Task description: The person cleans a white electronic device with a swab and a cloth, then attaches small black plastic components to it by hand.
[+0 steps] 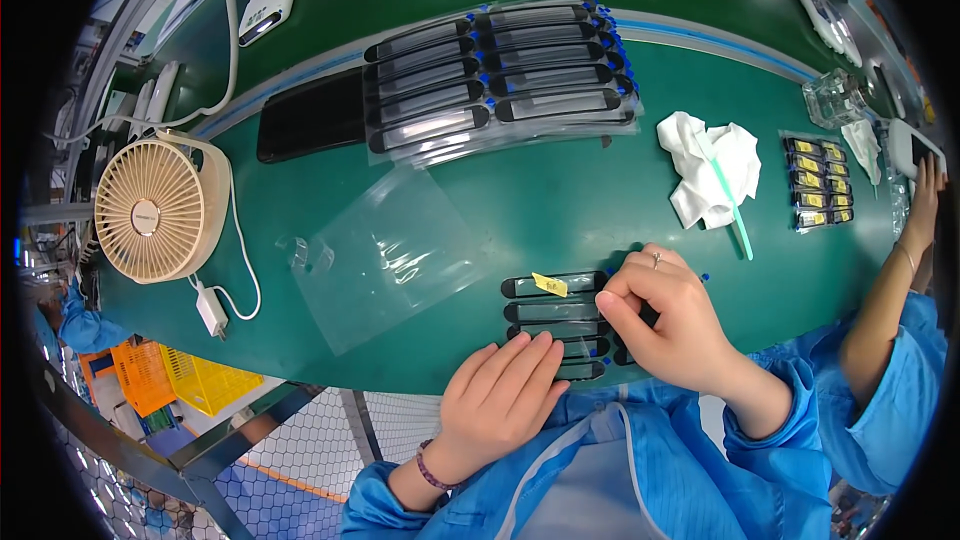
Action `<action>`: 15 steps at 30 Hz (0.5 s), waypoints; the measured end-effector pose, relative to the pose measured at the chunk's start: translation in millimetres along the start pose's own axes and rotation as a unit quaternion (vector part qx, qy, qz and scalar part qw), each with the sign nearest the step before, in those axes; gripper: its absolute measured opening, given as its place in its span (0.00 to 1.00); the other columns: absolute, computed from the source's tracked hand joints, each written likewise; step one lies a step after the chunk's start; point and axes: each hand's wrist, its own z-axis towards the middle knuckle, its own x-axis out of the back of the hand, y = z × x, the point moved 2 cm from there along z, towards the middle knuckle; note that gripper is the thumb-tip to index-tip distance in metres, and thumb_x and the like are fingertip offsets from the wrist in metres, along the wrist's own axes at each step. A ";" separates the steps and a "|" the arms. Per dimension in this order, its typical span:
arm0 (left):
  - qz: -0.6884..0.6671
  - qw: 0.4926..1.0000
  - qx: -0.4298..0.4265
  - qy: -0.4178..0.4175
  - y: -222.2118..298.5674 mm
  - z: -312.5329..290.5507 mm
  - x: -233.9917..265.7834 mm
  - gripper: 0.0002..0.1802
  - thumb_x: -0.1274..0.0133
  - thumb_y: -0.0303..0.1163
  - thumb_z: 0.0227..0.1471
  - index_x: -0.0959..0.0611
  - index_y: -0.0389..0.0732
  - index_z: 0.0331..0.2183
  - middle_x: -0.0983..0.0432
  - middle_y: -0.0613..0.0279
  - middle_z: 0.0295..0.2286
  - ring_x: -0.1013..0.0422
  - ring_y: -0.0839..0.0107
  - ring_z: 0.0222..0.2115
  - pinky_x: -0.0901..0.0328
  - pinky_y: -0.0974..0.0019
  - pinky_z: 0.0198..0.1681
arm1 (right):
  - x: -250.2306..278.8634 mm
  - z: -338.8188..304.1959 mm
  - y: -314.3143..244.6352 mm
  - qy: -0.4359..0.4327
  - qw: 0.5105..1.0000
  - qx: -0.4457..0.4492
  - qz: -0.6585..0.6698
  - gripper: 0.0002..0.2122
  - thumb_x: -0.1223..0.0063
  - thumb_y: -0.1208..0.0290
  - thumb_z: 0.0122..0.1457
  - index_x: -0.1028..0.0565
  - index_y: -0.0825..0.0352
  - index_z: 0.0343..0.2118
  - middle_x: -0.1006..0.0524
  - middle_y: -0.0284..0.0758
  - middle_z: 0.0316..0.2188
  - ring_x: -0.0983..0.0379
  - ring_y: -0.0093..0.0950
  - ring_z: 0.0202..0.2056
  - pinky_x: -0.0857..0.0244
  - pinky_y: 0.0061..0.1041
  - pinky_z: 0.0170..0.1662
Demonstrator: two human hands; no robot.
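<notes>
Here it is, right between the hands: a set of slim black strips with rounded ends and clear windows, lying flat on the green tabletop, its lowest strip just beside the curved near edge. That's the landmark, and a small yellow paper label sits across its top strip.

The left hand comes over the set's lower left, fingers straight, pressed together, tips resting on the strips. The right hand covers the set's right side, fingers curled, thumb and index tip meeting at the strip ends; whether they pinch anything, I cannot tell.

Left of the set, a clear plastic sheet lies flat, and a band of green surface runs between the two. Farther left stands a beige round fan, its white plug adapter near the table's edge.

Beyond the set, across a broad stretch of green, rests a large stack of black strips in clear film, touching a glossy black slab on its left. Right of the set and farther up: a crumpled white cloth with a mint-green stick on it, then a smaller yellow-labelled batch. Farthest right, a co-worker's hand reaches a white device.
</notes>
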 end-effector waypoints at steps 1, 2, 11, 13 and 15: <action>-0.016 1.000 0.004 -0.005 -1.2 0.4 0.0 0.19 0.43 0.36 0.39 0.19 0.43 0.38 0.26 0.63 0.40 0.30 0.68 0.40 0.35 0.64 0.40 | -0.6 -0.1 0.1 0.005 1.000 0.006 -0.010 0.06 0.47 0.78 0.48 0.31 0.67 0.18 0.35 0.32 0.13 0.40 0.30 0.19 0.46 0.28 0.27; -0.016 1.000 0.004 -0.004 -1.7 0.6 0.4 0.19 0.43 0.36 0.39 0.19 0.43 0.38 0.26 0.63 0.40 0.30 0.68 0.40 0.35 0.64 0.40 | -0.9 0.0 0.0 0.005 1.000 0.007 -0.010 0.06 0.47 0.78 0.48 0.31 0.67 0.18 0.35 0.32 0.13 0.40 0.30 0.19 0.46 0.28 0.27; 0.041 0.997 0.010 -0.063 -2.8 9.7 3.3 0.27 0.47 0.44 0.42 0.23 0.41 0.44 0.30 0.60 0.45 0.35 0.64 0.48 0.45 0.60 0.52 | -4.2 0.3 1.2 0.015 0.996 0.036 -0.076 0.06 0.46 0.79 0.46 0.32 0.67 0.19 0.35 0.33 0.15 0.40 0.29 0.21 0.45 0.27 0.25; 0.037 0.996 0.022 -0.075 -2.9 9.4 2.7 0.24 0.50 0.43 0.47 0.24 0.42 0.45 0.31 0.63 0.47 0.36 0.66 0.49 0.44 0.61 0.52 | -7.0 -0.4 1.0 0.032 0.984 0.087 -0.153 0.06 0.45 0.78 0.43 0.32 0.66 0.18 0.35 0.34 0.18 0.37 0.31 0.22 0.41 0.27 0.26; 0.031 0.997 0.023 -0.073 -3.4 9.9 1.8 0.24 0.50 0.43 0.47 0.23 0.42 0.45 0.31 0.63 0.47 0.36 0.66 0.49 0.45 0.61 0.52 | -6.0 0.4 -2.5 0.023 0.967 0.123 -0.221 0.06 0.45 0.77 0.43 0.32 0.66 0.19 0.35 0.33 0.19 0.37 0.30 0.23 0.41 0.25 0.25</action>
